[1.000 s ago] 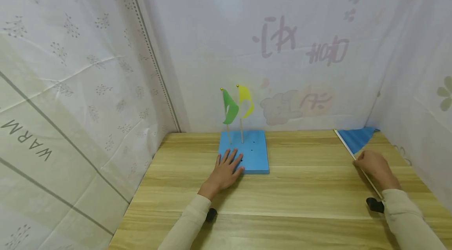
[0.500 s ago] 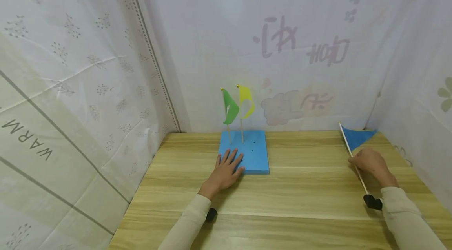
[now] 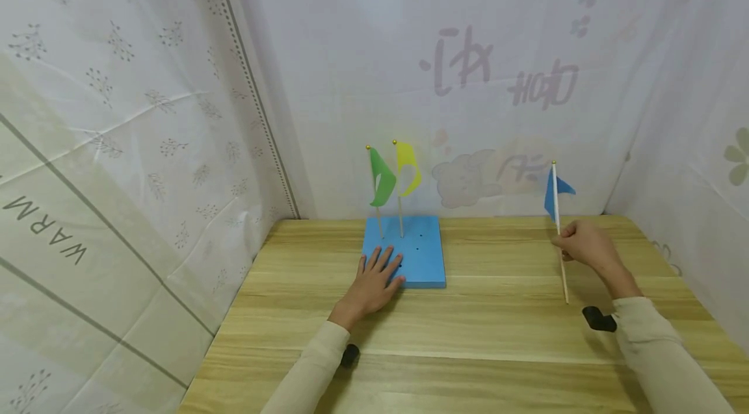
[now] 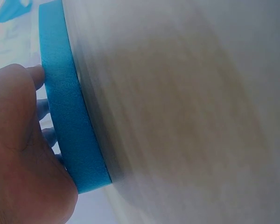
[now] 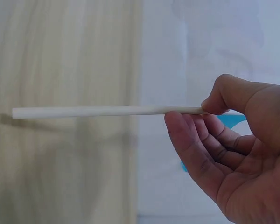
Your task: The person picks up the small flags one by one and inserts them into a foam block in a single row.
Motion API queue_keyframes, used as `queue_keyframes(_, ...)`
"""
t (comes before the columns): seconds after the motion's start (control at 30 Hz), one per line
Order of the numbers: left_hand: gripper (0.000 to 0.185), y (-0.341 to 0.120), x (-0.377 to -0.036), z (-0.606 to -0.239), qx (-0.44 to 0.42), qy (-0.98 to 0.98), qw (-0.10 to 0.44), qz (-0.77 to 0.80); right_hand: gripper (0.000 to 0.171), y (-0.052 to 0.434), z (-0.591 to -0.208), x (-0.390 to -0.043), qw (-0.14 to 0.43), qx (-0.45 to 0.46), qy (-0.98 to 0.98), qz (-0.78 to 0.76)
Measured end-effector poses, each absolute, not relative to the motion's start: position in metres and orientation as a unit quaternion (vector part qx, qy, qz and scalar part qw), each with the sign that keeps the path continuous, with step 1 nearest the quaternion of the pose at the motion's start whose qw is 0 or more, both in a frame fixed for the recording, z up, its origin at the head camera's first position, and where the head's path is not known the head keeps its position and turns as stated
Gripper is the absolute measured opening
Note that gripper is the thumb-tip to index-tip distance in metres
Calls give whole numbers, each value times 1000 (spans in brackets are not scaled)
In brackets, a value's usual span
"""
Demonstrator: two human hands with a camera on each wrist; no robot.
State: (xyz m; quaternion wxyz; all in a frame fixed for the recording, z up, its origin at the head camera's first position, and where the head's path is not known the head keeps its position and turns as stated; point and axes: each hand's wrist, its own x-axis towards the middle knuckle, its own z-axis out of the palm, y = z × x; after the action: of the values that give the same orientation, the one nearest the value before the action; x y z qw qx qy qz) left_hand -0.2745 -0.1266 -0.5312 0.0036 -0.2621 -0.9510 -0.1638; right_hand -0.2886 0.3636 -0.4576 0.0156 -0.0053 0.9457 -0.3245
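My left hand [image 3: 370, 285] lies with fingers spread on the front left of a blue block [image 3: 424, 264], whose thick edge shows in the left wrist view. A green flag [image 3: 383, 188] and a yellow flag [image 3: 417, 170] stand on sticks in the block towards its back left, and small dark holes show in its top. Well to the right, my right hand [image 3: 591, 248] pinches the wooden stick of a blue flag [image 3: 551, 196] between thumb and fingers. That flag is nearly upright. In the right wrist view its bare stick [image 5: 88, 111] sticks out past the fingertips.
A wood-grain table [image 3: 497, 329] carries the block. Printed white cloth [image 3: 351, 76] hangs behind it and on both sides. A black wrist device [image 3: 599, 319] sits under the right sleeve, another [image 3: 350, 356] by the left one.
My right hand has lifted the blue flag off the table, tipped it from lying to nearly upright, and moved it left. The left hand and the block have stayed put.
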Motion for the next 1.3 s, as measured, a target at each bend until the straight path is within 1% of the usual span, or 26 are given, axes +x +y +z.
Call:
queue_keyframes(0.2, 63, -126, -276, -533, -257, -954, -5, -157, 31, 335, -438, -294, -11, -15, 935, -354)
queue_keyframes(0.6, 64, -127, -277, -536, -255, -955, -7, -148, 20, 279, -411, -310, -68, -39, 923, -377)
queue_keyframes(0.87, 61, -125, -275, -531, -255, -954, -5, -160, 16, 244, -406, -324, -102, -67, 906, -405)
queue_keyframes(1.07, 61, -124, -273, -528, -248, -956, -14, -157, 15, 217, -406, -338, -124, -91, 897, -414)
queue_keyframes(1.3, 61, -125, -275, -530, -252, -955, -11, -158, 13, 187, -403, -353, -132, -105, 889, -425)
